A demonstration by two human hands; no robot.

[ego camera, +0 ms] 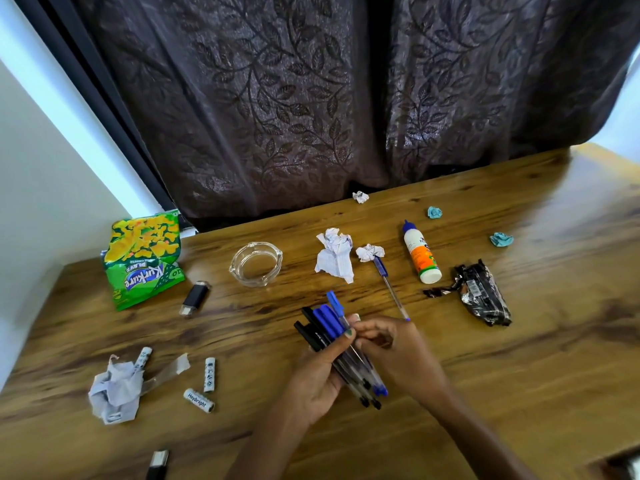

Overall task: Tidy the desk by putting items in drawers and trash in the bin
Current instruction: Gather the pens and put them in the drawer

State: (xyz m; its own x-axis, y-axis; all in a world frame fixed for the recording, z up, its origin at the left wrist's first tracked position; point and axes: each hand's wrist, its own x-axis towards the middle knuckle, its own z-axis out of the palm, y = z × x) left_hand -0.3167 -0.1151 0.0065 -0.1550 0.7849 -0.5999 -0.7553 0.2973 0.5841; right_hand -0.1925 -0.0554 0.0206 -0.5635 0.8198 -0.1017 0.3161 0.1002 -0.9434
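Head view. Left hand (313, 382): curled round bundle of pens (341, 355), blue and black caps pointing far-left. Right hand (391, 348): fingertips pinching one blue-capped pen of same bundle. Wooden desk (485, 393): loose blue pen (389, 287) and glue bottle (420, 254) right of centre; crumpled white paper (334, 254) and glass ashtray (255, 264) farther off; green snack bag (143, 258) far left; black wrapper (481, 294) right; three batteries (209, 374) near left.
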